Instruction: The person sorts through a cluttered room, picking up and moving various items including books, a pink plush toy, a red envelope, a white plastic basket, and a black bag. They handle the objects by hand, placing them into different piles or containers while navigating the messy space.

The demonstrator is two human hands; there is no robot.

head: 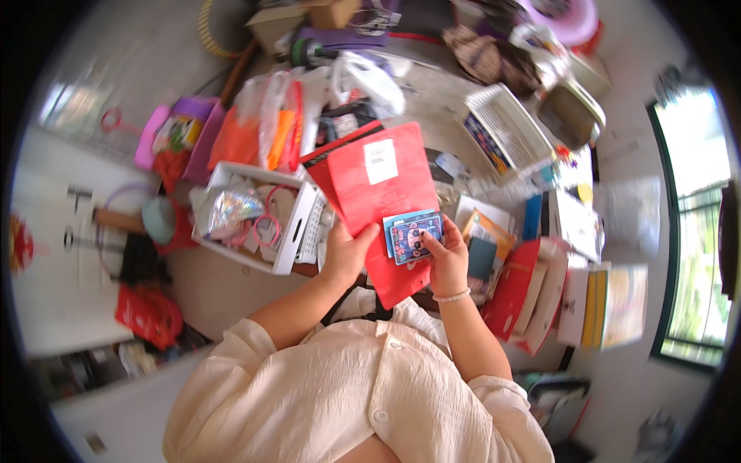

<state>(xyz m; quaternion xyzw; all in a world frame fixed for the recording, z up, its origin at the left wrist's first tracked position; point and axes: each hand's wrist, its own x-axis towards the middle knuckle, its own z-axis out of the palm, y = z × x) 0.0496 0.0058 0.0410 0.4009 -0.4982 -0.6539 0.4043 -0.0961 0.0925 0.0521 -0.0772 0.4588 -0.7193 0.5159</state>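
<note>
My left hand (348, 247) grips the left edge of a flat red bag (382, 197), thumb on top. A white label with print is stuck on the bag's upper part. Behind it, a second red packet (324, 165) with a dark border sticks out to the upper left; whether the same hand holds it I cannot tell. Over the bag's lower right, my right hand (444, 254) pinches a small stack of blue illustrated cards (410, 238), its thumb across their face. The top one bears a cartoon figure. A beaded bracelet (452, 296) circles the right wrist.
On the left stands a white bin (283, 249) with pink rings and shiny film. Plastic bags with orange contents (246, 136) lie beyond it. A white basket (509, 133) sits far right, with a red box (515, 289) and upright books (602, 304) nearer.
</note>
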